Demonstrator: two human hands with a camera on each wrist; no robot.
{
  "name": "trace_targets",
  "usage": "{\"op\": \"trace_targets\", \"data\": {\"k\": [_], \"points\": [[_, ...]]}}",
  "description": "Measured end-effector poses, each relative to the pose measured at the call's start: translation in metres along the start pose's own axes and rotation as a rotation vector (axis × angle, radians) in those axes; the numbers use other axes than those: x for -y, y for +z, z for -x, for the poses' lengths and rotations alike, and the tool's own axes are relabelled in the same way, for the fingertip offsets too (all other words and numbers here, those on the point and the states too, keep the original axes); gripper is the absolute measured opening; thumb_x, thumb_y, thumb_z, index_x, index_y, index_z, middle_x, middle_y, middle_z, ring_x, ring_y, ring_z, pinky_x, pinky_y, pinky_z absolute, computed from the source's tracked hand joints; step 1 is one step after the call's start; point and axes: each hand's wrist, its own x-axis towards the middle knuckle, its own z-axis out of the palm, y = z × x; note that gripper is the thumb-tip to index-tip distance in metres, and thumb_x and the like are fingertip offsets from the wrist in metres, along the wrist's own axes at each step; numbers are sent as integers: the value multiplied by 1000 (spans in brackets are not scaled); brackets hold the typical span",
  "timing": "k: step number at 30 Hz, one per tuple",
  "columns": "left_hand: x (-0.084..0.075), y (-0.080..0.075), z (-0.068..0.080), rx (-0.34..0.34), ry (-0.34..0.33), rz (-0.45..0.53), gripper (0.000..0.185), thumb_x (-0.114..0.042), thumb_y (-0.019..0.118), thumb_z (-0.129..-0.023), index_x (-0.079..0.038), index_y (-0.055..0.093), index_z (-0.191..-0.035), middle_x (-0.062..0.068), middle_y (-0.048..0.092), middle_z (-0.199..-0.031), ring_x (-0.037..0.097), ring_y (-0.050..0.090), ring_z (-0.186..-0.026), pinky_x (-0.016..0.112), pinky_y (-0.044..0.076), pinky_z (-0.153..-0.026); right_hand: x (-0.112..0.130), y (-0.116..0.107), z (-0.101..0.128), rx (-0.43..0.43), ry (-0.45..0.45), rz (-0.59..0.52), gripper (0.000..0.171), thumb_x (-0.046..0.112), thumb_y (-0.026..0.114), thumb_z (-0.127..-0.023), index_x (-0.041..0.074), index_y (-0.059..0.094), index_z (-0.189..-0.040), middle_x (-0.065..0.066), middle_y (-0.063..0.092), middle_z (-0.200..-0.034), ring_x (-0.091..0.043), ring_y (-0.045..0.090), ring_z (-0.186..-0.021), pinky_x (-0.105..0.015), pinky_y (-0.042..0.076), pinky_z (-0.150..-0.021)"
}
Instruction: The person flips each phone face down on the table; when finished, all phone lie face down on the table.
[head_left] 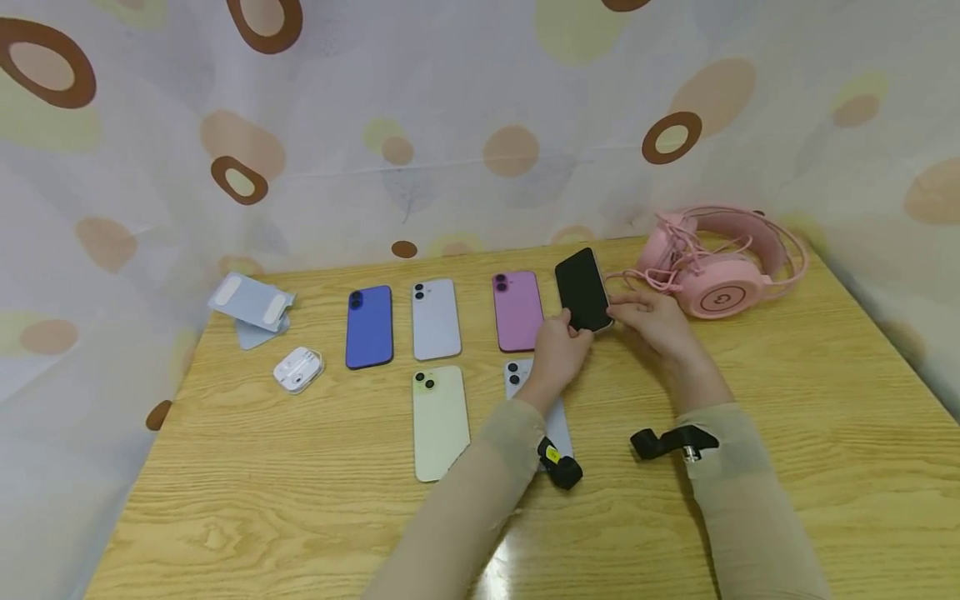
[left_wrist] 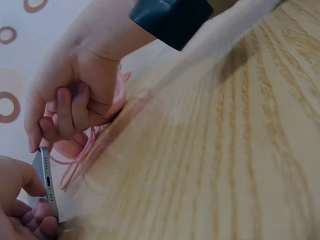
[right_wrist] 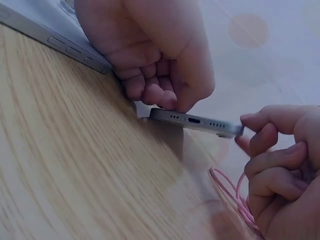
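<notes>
A smartphone (head_left: 582,287) with its black screen up is held between both hands near the back of the table. My left hand (head_left: 558,354) pinches its near left corner, thumb on the screen side. At the near right corner, my right hand (head_left: 663,329) grips the edge between thumb and fingertips. In the right wrist view the phone's bottom edge (right_wrist: 192,120), with charging port and speaker holes, is tilted, its right end raised off the wood. A pale phone (head_left: 558,425) lies under my left wrist, partly hidden. Left of the held phone lies a pink phone (head_left: 517,310), back up.
Pink headphones (head_left: 723,283) with a looped cable sit at the back right. Further left lie a white phone (head_left: 437,319), a blue phone (head_left: 369,327), a pale yellow phone (head_left: 440,423), cased earphones (head_left: 297,370) and a light blue stand (head_left: 251,304). A patterned curtain (head_left: 450,125) hangs behind.
</notes>
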Motion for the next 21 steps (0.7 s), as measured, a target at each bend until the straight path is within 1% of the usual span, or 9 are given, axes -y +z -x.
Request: {"op": "trace_targets", "data": {"k": [2,3,5,6,7,9,11,14,21], "points": [[-1,-3,-1,14,-35,19,51,-7,57,-87,12,47,-133,-6,42,-55,5,35,-44,18,28,-43,1,1,0,9,-39,6,47,17,61,-93,-10,50,-130,-17,46,-139,3,54,-85,-16,43,-76],[-2,-6,-1,23,-54,26,50,-9,57,-87,10,48,-133,-5,46,-59,6,38,-47,19,30,-44,2,2,1,16,-56,-2,47,17,62,-93,-10,51,-130,-16,49,-136,3,54,-84,-16,43,-75],[-6,-13,-3,42,-80,18,48,-13,57,-88,7,53,-131,-1,54,-71,8,45,-58,20,35,-51,4,5,1,28,-90,2,45,17,63,-93,-8,53,-129,-12,63,-106,1,51,-72,-17,42,-65],[-8,-17,-3,52,-91,15,46,-16,56,-89,5,55,-130,0,57,-78,9,48,-65,20,38,-55,5,6,1,36,-105,-1,44,17,63,-93,-6,54,-130,-7,63,-87,-1,48,-63,-18,40,-58],[-10,-21,-4,55,-97,20,44,-18,56,-90,3,57,-129,1,60,-85,10,50,-72,21,40,-59,6,8,0,46,-120,5,44,17,64,-93,-5,54,-130,-2,57,-71,-3,44,-56,-19,37,-52],[-13,-28,-5,58,-112,47,40,-22,54,-92,-1,61,-126,3,62,-96,11,52,-82,22,42,-66,8,13,1,73,-134,-4,43,17,64,-92,-2,54,-130,6,44,-59,-5,35,-47,-21,30,-44],[-14,-34,-6,50,-124,93,38,-25,54,-94,-3,63,-123,5,64,-98,12,53,-82,24,43,-67,8,17,1,95,-143,5,44,18,65,-92,1,54,-131,7,38,-56,-6,31,-42,-22,26,-40],[-15,-41,-8,21,-126,147,36,-27,56,-94,-3,66,-118,5,64,-93,10,52,-76,23,42,-63,7,24,0,125,-146,21,45,20,66,-91,4,55,-131,5,38,-58,-7,33,-47,-24,27,-44],[-12,-51,-9,-10,-108,133,36,-22,61,-91,2,64,-117,0,58,-83,9,50,-61,20,41,-51,4,31,0,166,-115,142,43,23,66,-91,6,57,-130,1,41,-63,-9,34,-54,-25,29,-51]]}}
